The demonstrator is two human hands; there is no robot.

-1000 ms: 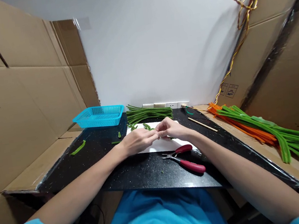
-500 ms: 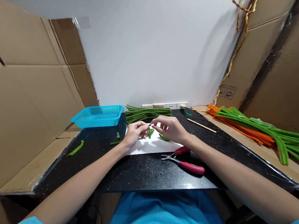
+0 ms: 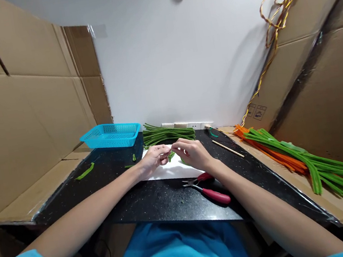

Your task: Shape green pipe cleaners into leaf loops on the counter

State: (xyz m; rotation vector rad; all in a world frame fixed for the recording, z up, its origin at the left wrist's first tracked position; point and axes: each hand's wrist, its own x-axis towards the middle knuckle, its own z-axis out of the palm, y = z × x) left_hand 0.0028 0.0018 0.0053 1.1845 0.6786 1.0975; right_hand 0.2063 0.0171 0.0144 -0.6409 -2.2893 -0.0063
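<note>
My left hand [image 3: 155,157] and my right hand [image 3: 191,153] meet fingertip to fingertip above a white sheet of paper [image 3: 165,173]. Both are closed in a pinch on a short piece of green pipe cleaner, mostly hidden by the fingers. Just beneath them shows a green looped piece [image 3: 171,156]; whether it hangs from the fingers or lies on the paper I cannot tell. Another green bit is largely covered by my right hand. Nearer to me, cutting pliers with red handles [image 3: 216,195] lie with their jaws apart.
Behind the paper lies a bundle of dark green stems [image 3: 169,134]. A blue plastic basket [image 3: 113,142] stands at the back left, near a green strip [image 3: 85,171]. A thin wooden stick [image 3: 228,149] and green pipe cleaners [image 3: 313,158] over orange ones [image 3: 280,157] are right. Cardboard walls [image 3: 40,101] flank the table.
The camera view has shifted slightly. My fingertips have come closer together, and the green piece that showed between them is now nearly hidden. The pliers and basket stay put.
</note>
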